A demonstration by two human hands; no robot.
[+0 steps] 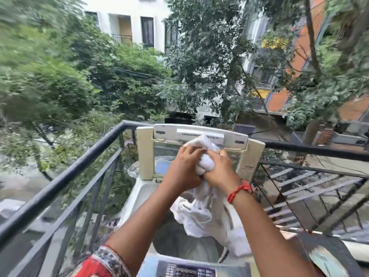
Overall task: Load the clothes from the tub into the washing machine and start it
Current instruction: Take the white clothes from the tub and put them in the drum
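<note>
Soft, even daylight fills the view, with no hard shadows. The white cloth (pixel 205 162) near centre is the brightest thing and loses some detail to glare. Motion blur smears the trees (pixel 40 72) from 9 to 11 o'clock and the ground at 8 o'clock; the control panel (pixel 185 269) at 6 o'clock is soft too. The centre is sharper. Wide-angle distortion bows the railing (pixel 60 188) and tilts the buildings (pixel 127 21) at 12 o'clock.

Balcony floor (pixel 339 250) (mostly hidden), black railing (pixel 60 182) around it, top-loading washing machine (pixel 143 152) standing on it
</note>
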